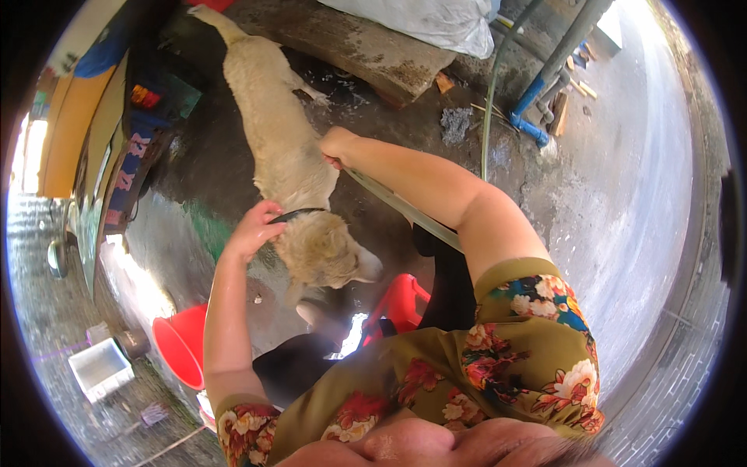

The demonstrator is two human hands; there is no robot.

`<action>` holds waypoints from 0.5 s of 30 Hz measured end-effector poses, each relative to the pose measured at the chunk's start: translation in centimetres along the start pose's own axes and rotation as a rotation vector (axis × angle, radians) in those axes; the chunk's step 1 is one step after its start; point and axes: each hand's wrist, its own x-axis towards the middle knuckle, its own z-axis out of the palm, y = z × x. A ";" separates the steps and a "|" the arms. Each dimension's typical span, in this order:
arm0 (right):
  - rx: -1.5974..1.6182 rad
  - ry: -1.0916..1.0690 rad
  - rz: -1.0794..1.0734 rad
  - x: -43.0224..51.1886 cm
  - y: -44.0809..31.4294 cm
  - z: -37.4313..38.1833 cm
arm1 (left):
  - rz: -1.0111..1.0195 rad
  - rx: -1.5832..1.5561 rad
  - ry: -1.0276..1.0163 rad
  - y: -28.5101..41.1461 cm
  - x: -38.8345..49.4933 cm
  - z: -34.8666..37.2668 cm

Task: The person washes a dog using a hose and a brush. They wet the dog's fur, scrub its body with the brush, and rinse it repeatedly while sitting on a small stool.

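Note:
A wet, cream-coloured dog (274, 117) stands before me on a wet concrete floor, its head towards me and its tail at the far end. A dark collar (297, 213) is round its neck. My left hand (262, 227) grips the collar at the side of the neck. My right hand (338, 146) is closed round a pale, see-through hose (402, 207) beside the dog's back. The hose runs back under my right forearm. The hose end is hidden by my hand and the dog, and no water jet can be made out.
A red bucket (181, 344) and a white plastic tub (102, 369) are at lower left. A red plastic stool (402, 303) stands by my legs. Beyond the dog lies a stone slab (350, 46) with a white sack (426, 20); blue and grey pipes (530, 96) rise at the right.

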 end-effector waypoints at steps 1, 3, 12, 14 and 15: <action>-0.039 -0.019 -0.007 1.2 0.4 0.1 | 0.032 -0.043 0.047 -0.2 -0.4 -0.3; -0.109 0.011 -0.046 3.7 0.0 0.7 | 0.113 -0.152 0.122 -0.4 -0.6 -0.6; -0.374 0.209 -0.376 10.3 -3.6 2.3 | 0.023 -0.318 0.185 0.3 -0.6 -0.8; -0.462 0.212 -0.387 11.2 -4.2 2.1 | 0.013 -0.227 0.206 0.2 -0.5 -0.2; -0.505 0.210 -0.389 11.6 -4.5 1.9 | 0.000 -0.190 0.214 0.2 -0.4 0.1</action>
